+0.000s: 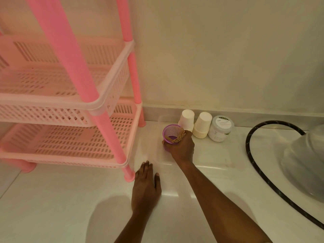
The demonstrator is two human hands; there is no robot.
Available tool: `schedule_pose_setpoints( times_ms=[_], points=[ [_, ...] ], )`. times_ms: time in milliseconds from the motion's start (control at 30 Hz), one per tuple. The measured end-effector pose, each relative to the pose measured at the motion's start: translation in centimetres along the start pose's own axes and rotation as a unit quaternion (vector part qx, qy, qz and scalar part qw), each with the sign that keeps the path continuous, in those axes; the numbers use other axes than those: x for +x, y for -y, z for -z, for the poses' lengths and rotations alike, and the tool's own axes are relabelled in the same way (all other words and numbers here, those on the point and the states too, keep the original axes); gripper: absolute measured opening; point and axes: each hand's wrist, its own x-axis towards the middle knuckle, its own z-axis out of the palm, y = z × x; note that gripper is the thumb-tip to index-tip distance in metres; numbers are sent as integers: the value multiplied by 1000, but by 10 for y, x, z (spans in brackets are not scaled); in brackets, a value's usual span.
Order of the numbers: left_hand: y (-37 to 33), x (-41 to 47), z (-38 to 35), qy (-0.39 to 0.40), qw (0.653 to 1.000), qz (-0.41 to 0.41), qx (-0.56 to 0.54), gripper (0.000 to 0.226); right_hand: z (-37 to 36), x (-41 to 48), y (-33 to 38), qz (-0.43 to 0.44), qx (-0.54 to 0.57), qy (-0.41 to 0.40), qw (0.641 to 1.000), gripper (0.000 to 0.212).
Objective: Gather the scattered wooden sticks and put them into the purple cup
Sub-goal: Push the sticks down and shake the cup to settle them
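The purple cup (pixel 169 132) stands on the white floor near the wall, its mouth facing up toward me. My right hand (pixel 181 147) grips a bundle of wooden sticks (pixel 179 137) at the cup's right rim, their ends reaching into the cup. The thumb of that hand seems to touch the cup's near side. One stick end lies flat inside the cup. My left hand (pixel 145 185) rests flat on the floor, fingers straight, a short way in front of the cup and holding nothing.
A pink plastic basket rack (pixel 73 106) stands to the left, its leg (pixel 129 175) beside my left hand. Two upside-down white cups (pixel 186 119) (pixel 202 124) and a white jar (pixel 221 128) line the wall. A black hose (pixel 252 163) curves around a grey basin (pixel 305 163) on the right.
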Motion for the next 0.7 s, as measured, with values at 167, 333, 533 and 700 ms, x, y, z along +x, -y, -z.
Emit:
schedule_pose_setpoints(
  times_ms=[167, 333, 533, 700],
  points=[
    [-1, 0, 1, -3, 1000, 2, 0, 55, -3, 6, -1, -13, 9, 23, 1000, 94],
    [-2, -1, 3, 0, 1000, 11, -5, 55, -1, 11, -17, -49, -13, 74, 996, 93],
    [-4, 0, 4, 4, 1000, 19, -12, 56, -3, 21, -13, -86, -46, 96, 991, 90],
    [-2, 0, 3, 9, 1000, 24, -13, 57, -10, 26, -4, -126, -62, 112, 984, 77]
  ],
)
